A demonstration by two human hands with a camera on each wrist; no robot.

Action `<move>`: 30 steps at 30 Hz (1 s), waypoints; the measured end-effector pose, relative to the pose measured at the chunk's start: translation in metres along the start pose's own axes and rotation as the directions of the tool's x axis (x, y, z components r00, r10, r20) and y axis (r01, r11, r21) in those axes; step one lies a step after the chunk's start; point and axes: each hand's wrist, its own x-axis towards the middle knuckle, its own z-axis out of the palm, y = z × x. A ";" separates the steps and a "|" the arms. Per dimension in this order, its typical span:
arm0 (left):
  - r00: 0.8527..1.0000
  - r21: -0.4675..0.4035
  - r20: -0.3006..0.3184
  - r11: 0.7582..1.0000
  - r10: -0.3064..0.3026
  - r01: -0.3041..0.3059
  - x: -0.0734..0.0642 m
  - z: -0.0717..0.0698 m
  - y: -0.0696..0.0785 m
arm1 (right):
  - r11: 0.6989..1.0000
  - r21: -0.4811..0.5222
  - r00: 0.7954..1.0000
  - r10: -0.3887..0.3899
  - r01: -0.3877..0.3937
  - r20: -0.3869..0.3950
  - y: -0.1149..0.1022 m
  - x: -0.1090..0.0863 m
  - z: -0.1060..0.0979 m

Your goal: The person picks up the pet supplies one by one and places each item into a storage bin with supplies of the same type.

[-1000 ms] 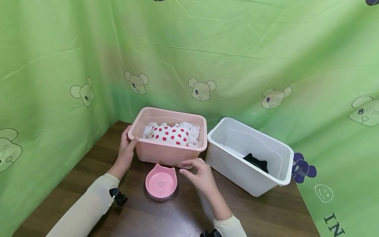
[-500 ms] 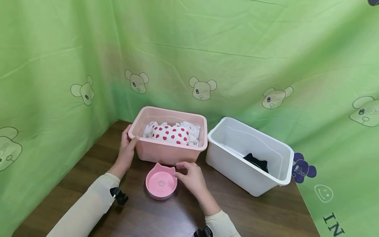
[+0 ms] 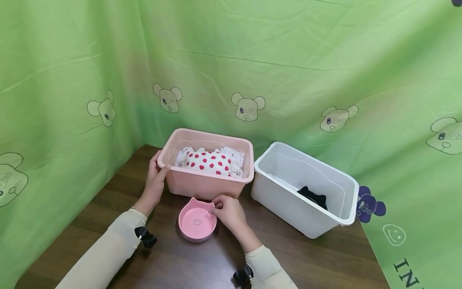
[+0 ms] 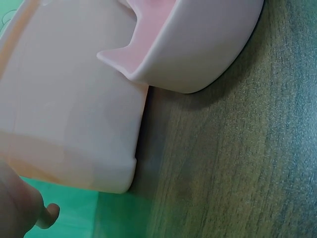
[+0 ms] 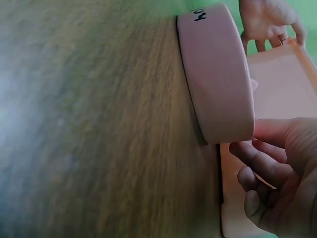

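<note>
Head view, lower centre: the right hand [image 3: 231, 212] pinches the pink bowl [image 3: 188, 228] at its rim; left of centre, the left hand [image 3: 154, 182] grips the pink bin [image 3: 198, 182]. Left wrist view, top: the bowl sits close to the bin; guard its ears. Right wrist view, lower right: thumb and forefinger meet the rim; a deeper pinch seems safer.
</note>
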 end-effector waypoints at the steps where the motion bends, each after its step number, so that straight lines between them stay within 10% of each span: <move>1: 1.000 -0.002 0.000 1.000 0.000 0.000 0.000 0.001 0.000 | 1.000 -0.006 1.000 0.004 -0.004 -0.005 0.000 0.000 0.000; 17: 1.000 -0.044 -0.016 0.999 -0.003 0.002 -0.001 0.005 -0.002 | 0.990 0.132 0.997 0.050 -0.042 -0.057 -0.006 -0.008 -0.002; 30: 1.000 -0.015 -0.013 1.000 -0.026 0.026 -0.001 0.002 0.001 | 0.989 0.108 0.990 -0.090 0.102 -0.104 -0.022 -0.027 -0.031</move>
